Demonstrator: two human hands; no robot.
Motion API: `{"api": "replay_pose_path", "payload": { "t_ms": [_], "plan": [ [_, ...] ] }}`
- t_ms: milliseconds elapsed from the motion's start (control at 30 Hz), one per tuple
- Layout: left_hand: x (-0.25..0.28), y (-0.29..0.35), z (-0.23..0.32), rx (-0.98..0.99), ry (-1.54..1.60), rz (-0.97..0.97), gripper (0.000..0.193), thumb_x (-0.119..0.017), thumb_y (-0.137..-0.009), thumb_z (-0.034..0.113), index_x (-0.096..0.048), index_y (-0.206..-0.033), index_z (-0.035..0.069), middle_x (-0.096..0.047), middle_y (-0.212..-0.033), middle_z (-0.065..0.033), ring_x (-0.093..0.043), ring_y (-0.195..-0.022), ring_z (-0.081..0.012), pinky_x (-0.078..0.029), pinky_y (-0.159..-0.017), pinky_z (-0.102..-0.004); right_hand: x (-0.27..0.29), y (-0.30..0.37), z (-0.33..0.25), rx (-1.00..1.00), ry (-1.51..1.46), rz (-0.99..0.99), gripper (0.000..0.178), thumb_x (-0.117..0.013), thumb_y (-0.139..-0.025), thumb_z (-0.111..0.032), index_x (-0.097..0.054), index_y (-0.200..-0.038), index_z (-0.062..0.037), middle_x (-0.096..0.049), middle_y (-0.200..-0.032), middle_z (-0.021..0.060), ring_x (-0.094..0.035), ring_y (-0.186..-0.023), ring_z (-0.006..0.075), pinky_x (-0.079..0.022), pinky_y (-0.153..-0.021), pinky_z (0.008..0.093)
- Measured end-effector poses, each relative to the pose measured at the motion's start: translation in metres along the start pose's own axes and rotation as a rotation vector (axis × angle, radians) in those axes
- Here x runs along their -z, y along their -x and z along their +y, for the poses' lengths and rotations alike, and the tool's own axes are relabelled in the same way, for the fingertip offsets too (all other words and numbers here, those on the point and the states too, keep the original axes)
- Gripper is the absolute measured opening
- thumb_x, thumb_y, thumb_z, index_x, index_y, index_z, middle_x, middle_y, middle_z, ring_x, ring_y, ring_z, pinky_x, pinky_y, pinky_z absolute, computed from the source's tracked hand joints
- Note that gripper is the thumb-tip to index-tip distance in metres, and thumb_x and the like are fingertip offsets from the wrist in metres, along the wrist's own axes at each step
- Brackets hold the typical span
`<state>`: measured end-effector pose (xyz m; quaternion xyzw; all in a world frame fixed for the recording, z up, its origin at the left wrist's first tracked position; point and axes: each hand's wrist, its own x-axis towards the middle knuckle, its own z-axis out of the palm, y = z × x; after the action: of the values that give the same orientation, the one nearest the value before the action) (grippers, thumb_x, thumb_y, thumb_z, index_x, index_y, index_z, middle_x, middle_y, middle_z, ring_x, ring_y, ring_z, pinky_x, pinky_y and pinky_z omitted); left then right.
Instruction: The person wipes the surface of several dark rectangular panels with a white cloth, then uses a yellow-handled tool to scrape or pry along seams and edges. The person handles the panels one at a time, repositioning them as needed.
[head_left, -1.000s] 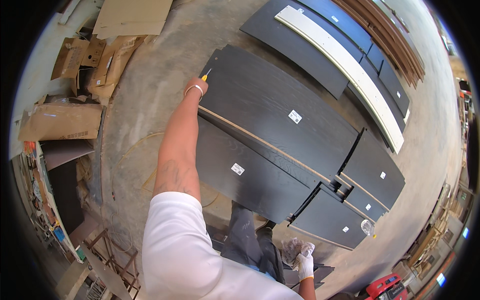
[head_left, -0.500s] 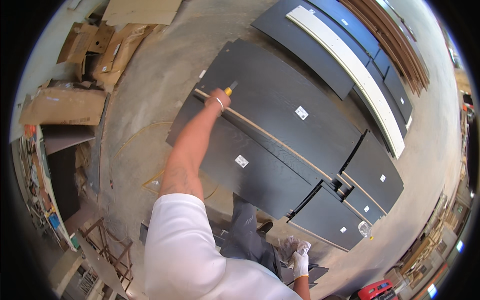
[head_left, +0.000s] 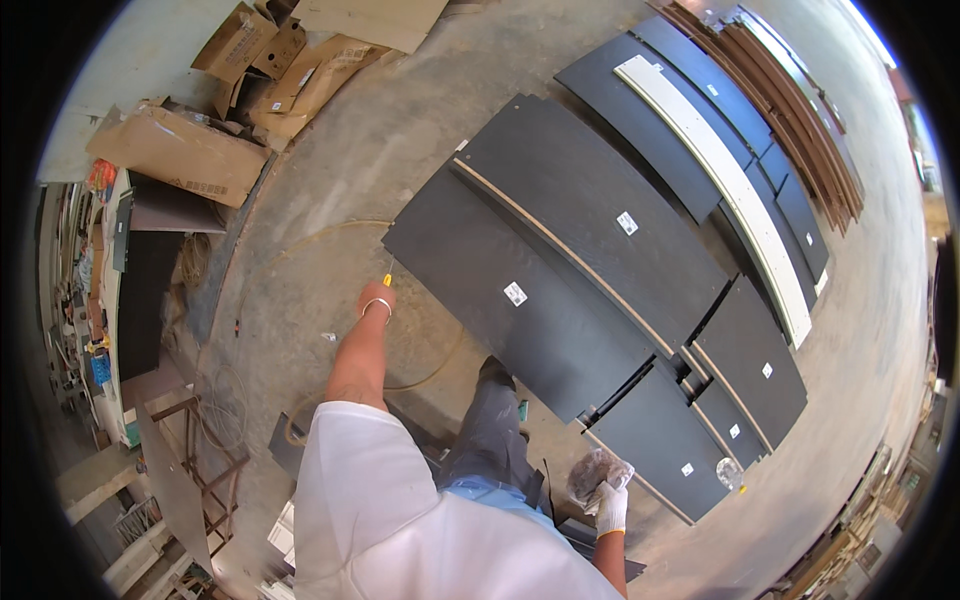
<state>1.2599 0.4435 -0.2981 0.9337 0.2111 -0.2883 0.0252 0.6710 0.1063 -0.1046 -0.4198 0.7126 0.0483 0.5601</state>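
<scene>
My bare left hand (head_left: 376, 298), with a white band at the wrist, is stretched out over the floor, just off the left corner of the dark panels. Its fingers are closed round a yellow-handled tool (head_left: 388, 280); only a bit of the handle shows now, and its flat grey blade showed earlier. My right hand (head_left: 611, 508), in a white knitted glove, grips a crumpled clear plastic bag (head_left: 590, 474) with something brownish in it, low beside the near panel. Large dark grey panels (head_left: 590, 170) lie overlapping, with light raw edges and white labels.
More dark panels (head_left: 640, 130) and a curved white strip (head_left: 730, 170) lie at the far right, near stacked brown boards (head_left: 780, 110). Cardboard boxes (head_left: 180, 150) stand at the left. A yellowish hose (head_left: 330, 229) crosses the floor. A clear bottle (head_left: 729, 471) rests by the panels' near right end.
My left hand has come back from above the panels to over the floor at their left, still gripping the tool. My right hand with the bag has shifted slightly. The view has turned.
</scene>
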Motion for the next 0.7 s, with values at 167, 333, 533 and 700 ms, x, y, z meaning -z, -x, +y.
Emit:
{"api": "replay_pose_path", "payload": {
  "t_ms": [167,333,533,700],
  "plan": [
    [-0.049,0.056,0.025,-0.336,-0.030,-0.178,0.035,-0.067,-0.091,0.023,-0.076,-0.114,0.000,-0.075,-0.116,-0.0242,-0.072,-0.112,-0.0390,-0.059,-0.090,-0.0460,0.017,0.021,0.066,-0.005,0.216,0.073,0.014,-0.062,-0.080,-0.005,-0.067,-0.093,-0.0029,-0.063,-0.081,0.0026,-0.060,-0.069,0.0160,-0.048,-0.062,0.0337],
    [-0.143,0.235,0.047,-0.666,-0.366,-0.362,0.039,-0.069,-0.092,0.028,-0.075,-0.121,0.003,-0.071,-0.130,-0.0210,-0.069,-0.121,-0.0369,-0.056,-0.100,-0.0460,0.046,0.055,0.164,0.032,0.001,0.040,0.017,-0.065,-0.079,-0.014,-0.069,-0.090,-0.0008,-0.066,-0.079,0.0047,-0.061,-0.072,0.0165,-0.050,-0.069,0.0345],
    [-0.202,0.434,0.045,-0.940,-0.508,-0.456,0.038,-0.064,-0.095,0.027,-0.074,-0.125,0.004,-0.071,-0.131,-0.0199,-0.068,-0.123,-0.0364,-0.056,-0.101,-0.0461,0.085,0.098,0.307,-0.068,-0.194,0.245,0.020,-0.065,-0.078,-0.015,-0.070,-0.091,0.0000,-0.067,-0.080,0.0065,-0.062,-0.074,0.0179,-0.050,-0.071,0.0353],
    [-0.210,0.501,0.069,-0.958,-0.539,-0.401,0.042,-0.066,-0.095,0.030,-0.071,-0.131,0.009,-0.070,-0.136,-0.0152,-0.067,-0.126,-0.0330,-0.055,-0.104,-0.0448,0.097,0.138,0.405,-0.164,-0.303,0.336,0.018,-0.065,-0.077,-0.014,-0.068,-0.086,0.0008,-0.064,-0.077,0.0050,-0.061,-0.068,0.0177,-0.048,-0.064,0.0347]
  ]
}}
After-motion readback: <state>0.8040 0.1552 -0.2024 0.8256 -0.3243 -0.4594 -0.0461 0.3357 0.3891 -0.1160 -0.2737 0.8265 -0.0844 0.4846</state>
